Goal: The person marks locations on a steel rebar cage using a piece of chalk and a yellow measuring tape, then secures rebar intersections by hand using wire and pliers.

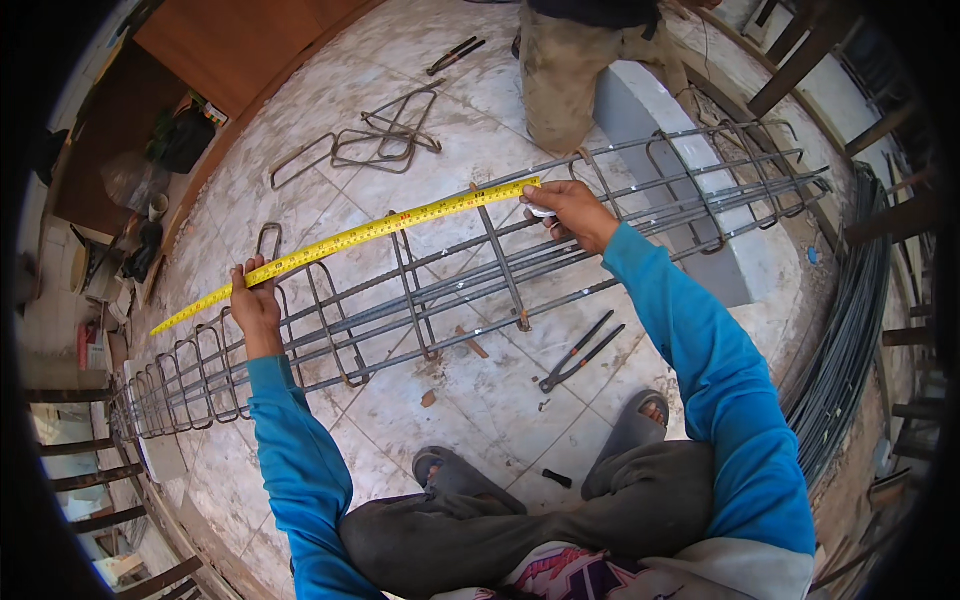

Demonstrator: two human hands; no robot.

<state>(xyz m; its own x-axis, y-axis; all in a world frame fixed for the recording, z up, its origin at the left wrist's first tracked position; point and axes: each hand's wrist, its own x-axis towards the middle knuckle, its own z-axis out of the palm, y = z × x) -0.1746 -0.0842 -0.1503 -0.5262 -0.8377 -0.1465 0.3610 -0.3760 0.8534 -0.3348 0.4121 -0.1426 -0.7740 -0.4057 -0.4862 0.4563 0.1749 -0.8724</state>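
A yellow tape measure (400, 222) is stretched along the far side of a long rebar cage (455, 285). Its blade runs through my left hand (257, 305), whose fingers are closed on it, and on past it to the left. At the blade's right end, my right hand (580, 215) is closed around the tape, above the cage's far bars. A small whitish piece shows between those fingers; I cannot make out what it is. Square stirrups (335, 325) ring the long bars, some of which carry white marks.
Pincers (582, 350) lie on the tiled floor near my feet; another pair (455, 56) lies at the back. Several loose stirrups (385, 140) sit beyond the cage. A person's knee (560, 100) is close behind it. A rebar bundle (840, 330) lies right, beside a grey block (650, 130).
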